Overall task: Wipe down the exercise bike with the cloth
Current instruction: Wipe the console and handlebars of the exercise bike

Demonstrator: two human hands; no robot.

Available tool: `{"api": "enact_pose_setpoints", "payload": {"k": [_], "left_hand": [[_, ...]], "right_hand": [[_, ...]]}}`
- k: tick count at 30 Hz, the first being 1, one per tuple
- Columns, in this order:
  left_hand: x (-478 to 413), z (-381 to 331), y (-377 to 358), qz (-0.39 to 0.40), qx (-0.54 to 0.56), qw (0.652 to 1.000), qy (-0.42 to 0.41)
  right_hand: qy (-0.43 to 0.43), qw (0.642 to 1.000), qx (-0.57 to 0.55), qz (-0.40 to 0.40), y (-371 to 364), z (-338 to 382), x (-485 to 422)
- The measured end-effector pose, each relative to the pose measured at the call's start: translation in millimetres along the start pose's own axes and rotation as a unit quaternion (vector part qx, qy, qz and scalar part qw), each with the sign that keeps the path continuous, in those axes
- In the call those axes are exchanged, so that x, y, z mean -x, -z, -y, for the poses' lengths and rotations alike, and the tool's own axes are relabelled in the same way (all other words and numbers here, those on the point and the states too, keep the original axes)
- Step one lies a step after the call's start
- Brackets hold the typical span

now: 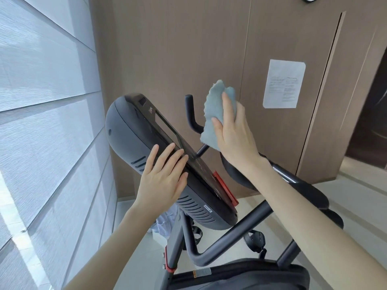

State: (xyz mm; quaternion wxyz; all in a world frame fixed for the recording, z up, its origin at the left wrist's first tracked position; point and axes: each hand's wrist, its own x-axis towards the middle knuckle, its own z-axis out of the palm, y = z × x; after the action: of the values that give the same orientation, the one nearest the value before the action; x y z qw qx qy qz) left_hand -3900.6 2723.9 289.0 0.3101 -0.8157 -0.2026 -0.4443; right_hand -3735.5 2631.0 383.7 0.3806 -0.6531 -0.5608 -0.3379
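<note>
Indoors, beside a panelled wall, I stand over the exercise bike (pixel 219 243) with both arms reaching forward. The bike's console (pixel 150 147) is my landmark: a long dark grey housing whose long axis runs diagonally, its far end raised toward the upper left and its near end dropping toward the lower right, screen face turned up and to the right. A red clip (pixel 225 188) sits on the console's lower right edge.

My left hand (pixel 165 176) lies flat and open on the console's near side, fingers spread and pointing up along the housing, gripping nothing. My right hand (pixel 234 135) is raised just right of the console, clear of its screen, with thumb and fingers pinched closed on the cloth (pixel 213 109). The pale blue cloth hangs upright from that pinch, its top corner pointing up and its frayed edge facing the console.

Behind the cloth a black handlebar (pixel 191 114) curves upward. Farther right of the console, a white notice (pixel 282 83) is stuck to the wall.
</note>
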Motion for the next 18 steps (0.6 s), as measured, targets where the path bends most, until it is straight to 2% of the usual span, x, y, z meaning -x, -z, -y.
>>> {"api": "enact_pose_setpoints", "payload": {"k": [4,9,15,18], "left_hand": [[-0.3,-0.4,-1.0,0.002,-0.001,1.000,0.002],[0.0,-0.4,-2.4,-0.002,-0.001,1.000,0.002],[0.4,-0.4,-3.0,-0.002,-0.001,1.000,0.003],[0.2,-0.9,-3.0,0.003,-0.001,1.000,0.005]], "right_hand": [[0.006,0.997,0.070,-0.011,2.8,2.6,-24.3],[0.030,0.995,0.089,-0.039,-7.3,2.5,0.8],[0.010,0.989,0.144,0.012,-20.2,-11.0,68.2],[0.015,0.991,0.124,0.037,-16.5,-13.1,74.7]]}}
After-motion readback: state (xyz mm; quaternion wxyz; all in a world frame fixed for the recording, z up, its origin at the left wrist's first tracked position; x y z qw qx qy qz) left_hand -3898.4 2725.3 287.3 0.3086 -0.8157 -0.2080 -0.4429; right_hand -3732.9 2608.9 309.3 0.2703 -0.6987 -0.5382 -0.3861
